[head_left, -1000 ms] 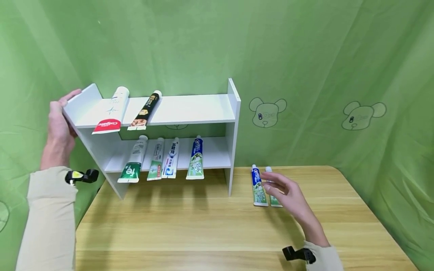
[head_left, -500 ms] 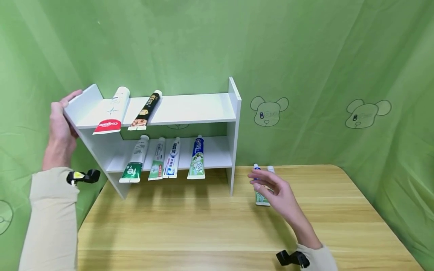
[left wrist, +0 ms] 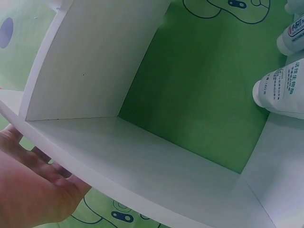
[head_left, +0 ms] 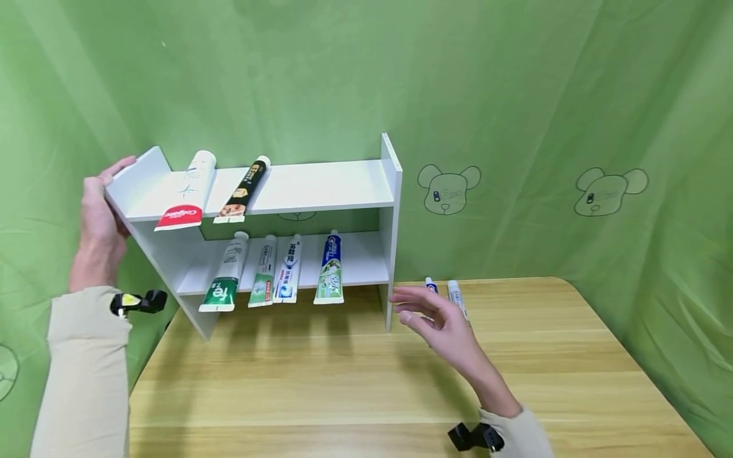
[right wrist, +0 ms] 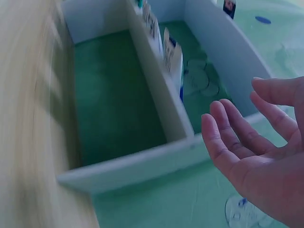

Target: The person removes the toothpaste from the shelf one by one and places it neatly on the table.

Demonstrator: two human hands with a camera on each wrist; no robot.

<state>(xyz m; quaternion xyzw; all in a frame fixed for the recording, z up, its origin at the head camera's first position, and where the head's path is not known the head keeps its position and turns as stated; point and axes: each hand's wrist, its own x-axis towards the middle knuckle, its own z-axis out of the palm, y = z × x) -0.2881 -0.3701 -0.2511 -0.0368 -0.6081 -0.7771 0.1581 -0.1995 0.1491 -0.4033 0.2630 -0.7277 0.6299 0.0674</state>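
A white two-tier shelf stands on the table in the head view. My left hand grips the upper edge of its left side panel, and the left wrist view shows the fingers behind that panel. On the upper tier lie a white-and-red toothpaste tube and a black one. Below lie a green-and-white tube, two paler tubes and a blue-and-green tube. My right hand is empty, fingers loosely bent and apart, just right of the shelf's right panel.
Two more toothpaste tubes lie on the wooden table behind my right hand: a blue-topped tube, mostly hidden, and a pale tube. A green curtain with bear drawings hangs behind the table.
My right hand has moved left, from beside the two table tubes toward the shelf's right panel. My left hand keeps its grip on the shelf.
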